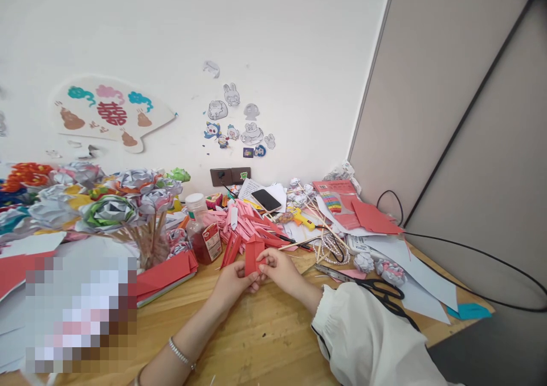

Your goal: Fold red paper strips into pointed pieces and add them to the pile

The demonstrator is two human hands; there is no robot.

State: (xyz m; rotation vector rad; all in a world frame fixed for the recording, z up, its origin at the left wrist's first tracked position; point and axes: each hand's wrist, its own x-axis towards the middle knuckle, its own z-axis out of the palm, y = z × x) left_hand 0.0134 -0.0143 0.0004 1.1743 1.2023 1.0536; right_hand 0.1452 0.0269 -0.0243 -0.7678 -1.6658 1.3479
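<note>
A folded piece of red paper (pixel 252 256) is held upright between both hands above the wooden table (pixel 256 340). My left hand (pixel 239 277) pinches its lower left side, thumb in front and fingers partly behind. On its right side, the thumb and fingers of my right hand (pixel 273 267) close on the paper near the lower edge. Just behind lies a pile of folded pink and red paper strips (pixel 245 223). To the left of the pile stands a jar with a white lid (pixel 204 232), holding something reddish.
Paper flowers (pixel 109 209) on sticks fill the left, beside stacked red paper (pixel 164 277). Black-handled scissors (pixel 376 288), bead strings (pixel 331 248), a yellow glue gun (pixel 302 219) and a phone (pixel 266 200) lie right and behind. A black cable (pixel 470 252) crosses the right side.
</note>
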